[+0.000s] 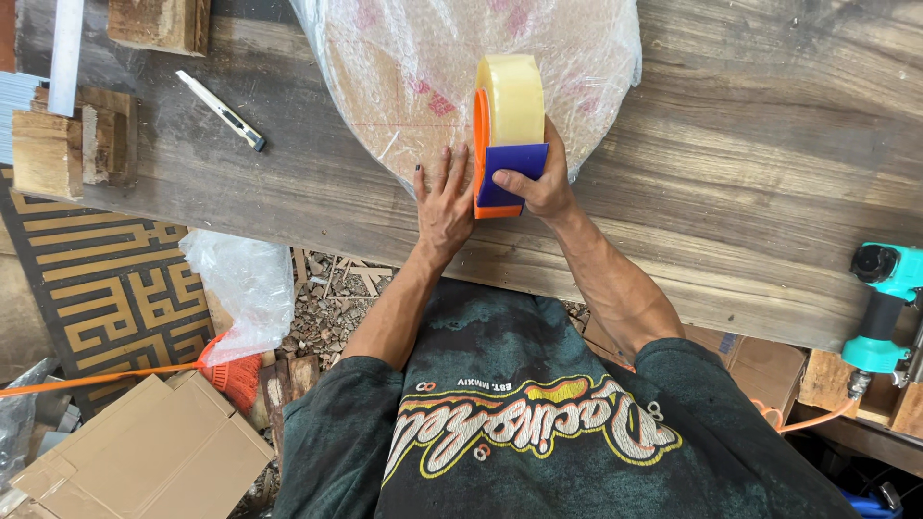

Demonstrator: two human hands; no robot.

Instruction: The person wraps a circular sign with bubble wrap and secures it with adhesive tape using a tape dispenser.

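A round flat object wrapped in bubble wrap and clear film [404, 67] lies on the dark wooden table [731, 163]. My right hand [538, 187] grips an orange and blue tape dispenser [500, 163] loaded with a roll of clear tape [511, 96], held upright against the near edge of the wrapped object. My left hand [444, 197] lies flat with fingers spread, pressing on the wrap's near edge just left of the dispenser.
A utility knife [223, 111] lies on the table at the left, near wooden blocks [67, 144]. A teal air tool [880, 308] sits at the right edge. Below the table are a cardboard box [144, 452], a plastic bag [245, 284] and an orange broom [226, 375].
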